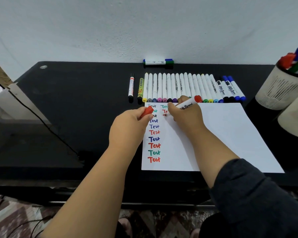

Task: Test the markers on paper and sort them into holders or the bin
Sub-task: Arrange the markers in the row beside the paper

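Pinching the red cap (147, 112) in curled fingers, the left hand (130, 125) rests at the left edge of the paper (222, 134) on the black desk (76, 100), where it should press down to keep the sheet from sliding. To its right, the right hand (186, 115) has its grip wrapped round the red whiteboard marker (187, 104), tip on the second column of "Test" words. A steady, full stroke would best show whether ink flows before it goes to the mesh holder (279, 90) far right.
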The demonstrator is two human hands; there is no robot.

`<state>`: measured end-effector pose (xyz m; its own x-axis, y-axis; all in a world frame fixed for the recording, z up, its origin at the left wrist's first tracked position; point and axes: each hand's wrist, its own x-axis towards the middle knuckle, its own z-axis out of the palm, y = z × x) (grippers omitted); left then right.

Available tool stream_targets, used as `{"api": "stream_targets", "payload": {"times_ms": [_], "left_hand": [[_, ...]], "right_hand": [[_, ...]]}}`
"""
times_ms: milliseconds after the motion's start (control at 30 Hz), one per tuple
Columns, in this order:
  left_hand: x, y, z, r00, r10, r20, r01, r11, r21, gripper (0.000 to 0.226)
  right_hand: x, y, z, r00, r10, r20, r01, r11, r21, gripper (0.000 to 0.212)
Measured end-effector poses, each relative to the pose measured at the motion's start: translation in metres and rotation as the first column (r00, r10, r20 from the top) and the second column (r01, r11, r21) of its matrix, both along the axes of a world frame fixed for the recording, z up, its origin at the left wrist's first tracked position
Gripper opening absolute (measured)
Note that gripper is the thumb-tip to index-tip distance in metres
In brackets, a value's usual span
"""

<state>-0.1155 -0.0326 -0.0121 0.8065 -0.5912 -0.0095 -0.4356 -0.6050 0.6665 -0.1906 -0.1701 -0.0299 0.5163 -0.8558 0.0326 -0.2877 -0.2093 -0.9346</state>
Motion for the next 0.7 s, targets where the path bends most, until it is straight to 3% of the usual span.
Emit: {"api": "stream_targets", "payload": {"times_ms": [700], "left_hand": [[-0.0012, -0.0009, -0.0027, 1.000, -0.003, -0.007, 0.003, 1.000, 0.008, 0.044]], "right_hand": [[-0.0029, -0.0004, 0.0012, 0.998, -0.059, -0.006, 0.059, 0.998, -0.038, 0.032]]}}
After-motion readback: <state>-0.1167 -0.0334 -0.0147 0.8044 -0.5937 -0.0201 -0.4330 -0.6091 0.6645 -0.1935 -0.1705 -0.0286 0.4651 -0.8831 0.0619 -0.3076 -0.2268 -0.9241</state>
